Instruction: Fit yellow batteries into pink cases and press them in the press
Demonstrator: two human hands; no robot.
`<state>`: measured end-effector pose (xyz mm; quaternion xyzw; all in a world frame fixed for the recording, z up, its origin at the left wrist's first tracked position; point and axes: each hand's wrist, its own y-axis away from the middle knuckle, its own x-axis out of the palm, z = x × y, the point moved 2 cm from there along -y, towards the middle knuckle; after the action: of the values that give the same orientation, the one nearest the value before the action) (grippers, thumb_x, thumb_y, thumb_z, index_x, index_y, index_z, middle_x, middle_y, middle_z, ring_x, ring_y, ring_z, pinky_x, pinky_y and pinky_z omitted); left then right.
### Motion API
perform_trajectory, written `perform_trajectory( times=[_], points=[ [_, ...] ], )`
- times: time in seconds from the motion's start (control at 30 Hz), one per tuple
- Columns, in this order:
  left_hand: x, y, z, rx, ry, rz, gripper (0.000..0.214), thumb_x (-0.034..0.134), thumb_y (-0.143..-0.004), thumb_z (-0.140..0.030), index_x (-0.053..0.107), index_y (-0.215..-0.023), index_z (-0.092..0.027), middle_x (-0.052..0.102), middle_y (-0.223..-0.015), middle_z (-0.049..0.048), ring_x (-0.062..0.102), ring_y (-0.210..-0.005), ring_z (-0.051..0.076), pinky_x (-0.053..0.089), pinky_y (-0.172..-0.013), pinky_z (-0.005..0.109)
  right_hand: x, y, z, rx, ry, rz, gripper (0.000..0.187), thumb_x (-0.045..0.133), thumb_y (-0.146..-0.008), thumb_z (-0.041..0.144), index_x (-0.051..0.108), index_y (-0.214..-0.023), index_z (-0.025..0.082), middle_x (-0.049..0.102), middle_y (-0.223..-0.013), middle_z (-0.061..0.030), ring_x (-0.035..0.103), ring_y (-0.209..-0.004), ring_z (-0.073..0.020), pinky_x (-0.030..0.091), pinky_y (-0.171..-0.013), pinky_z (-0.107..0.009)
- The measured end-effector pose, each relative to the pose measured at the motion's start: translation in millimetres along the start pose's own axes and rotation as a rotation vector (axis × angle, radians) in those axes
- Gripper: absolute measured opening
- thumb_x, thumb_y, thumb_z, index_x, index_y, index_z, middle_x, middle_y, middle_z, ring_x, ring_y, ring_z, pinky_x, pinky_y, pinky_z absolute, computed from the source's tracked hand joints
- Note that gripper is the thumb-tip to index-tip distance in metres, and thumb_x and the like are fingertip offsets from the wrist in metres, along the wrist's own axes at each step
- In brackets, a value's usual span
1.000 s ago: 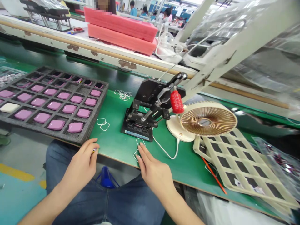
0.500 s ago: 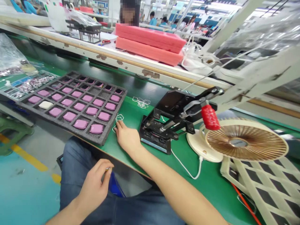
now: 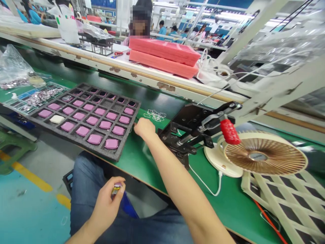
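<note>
Fingers of left hand, small part — tilted up-right

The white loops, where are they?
In the head view, the white loops lie on the green mat, between the foam tray and black press, just beyond the right hand.

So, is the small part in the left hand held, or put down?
Held: the left hand pinches the small part between thumb and fingers.
</note>
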<state>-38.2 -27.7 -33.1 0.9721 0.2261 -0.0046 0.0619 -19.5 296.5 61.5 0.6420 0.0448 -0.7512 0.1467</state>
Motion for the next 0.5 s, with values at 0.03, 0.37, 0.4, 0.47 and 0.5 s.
perform_trajectory(
  times=[0.03, 0.37, 0.4, 0.47, 0.5],
  points=[
    [-0.2, -3.2, -0.3, -0.058, 0.116, -0.006, 0.030, 0.076, -0.099, -0.044, 0.073, -0.123, -0.027, 0.073, -0.103, 0.0072, 0.069, -0.087, 0.022, 0.055, -0.076, 0.032, 6.5, 7.2, 0.1, -0.011, -0.010, 0.041, 0.042, 0.072, -0.107, 0.045, 0.068, -0.135, 0.014, 0.069, -0.132, -0.0132, 0.071, -0.114, -0.0250, 0.063, -0.099, -0.045],
    [-2.0, -23.7, -26.5, -0.250, 0.617, -0.078, 0.054, 0.095, -0.082, -0.036, 0.066, -0.125, -0.020, 0.070, -0.097, 0.0033, 0.063, -0.073, 0.013, 0.038, -0.057, 0.023, 4.2, -16.2, -17.6, 0.110, -0.065, 0.089, 0.037, 0.074, -0.106, 0.040, 0.069, -0.131, 0.013, 0.069, -0.131, -0.0130, 0.071, -0.117, -0.0259, 0.062, -0.102, -0.047],
    [-0.9, -21.8, -25.8, -0.255, 0.622, -0.080, 0.052, 0.095, -0.082, -0.035, 0.067, -0.123, -0.020, 0.070, -0.097, 0.0033, 0.062, -0.072, 0.013, 0.037, -0.056, 0.023, 1.3, -24.0, -19.9, 0.142, -0.075, 0.070, 0.039, 0.073, -0.106, 0.041, 0.069, -0.133, 0.013, 0.069, -0.133, -0.0131, 0.070, -0.118, -0.0263, 0.061, -0.103, -0.047],
    [2.1, -16.9, -24.5, -0.255, 0.640, -0.082, 0.049, 0.095, -0.082, -0.036, 0.068, -0.120, -0.020, 0.069, -0.095, 0.0030, 0.062, -0.072, 0.013, 0.037, -0.055, 0.023, -3.2, -38.5, -21.0, 0.201, -0.107, 0.029, 0.041, 0.073, -0.107, 0.042, 0.067, -0.136, 0.014, 0.068, -0.136, -0.0136, 0.070, -0.120, -0.0270, 0.061, -0.104, -0.048],
    [3.7, -14.1, -23.9, -0.256, 0.650, -0.077, 0.047, 0.095, -0.082, -0.036, 0.070, -0.118, -0.020, 0.070, -0.095, 0.0034, 0.062, -0.072, 0.013, 0.038, -0.056, 0.024, -4.6, -44.2, -19.5, 0.227, -0.126, 0.008, 0.042, 0.072, -0.107, 0.043, 0.067, -0.138, 0.014, 0.067, -0.138, -0.0138, 0.069, -0.121, -0.0274, 0.061, -0.104, -0.049]
  ],
)
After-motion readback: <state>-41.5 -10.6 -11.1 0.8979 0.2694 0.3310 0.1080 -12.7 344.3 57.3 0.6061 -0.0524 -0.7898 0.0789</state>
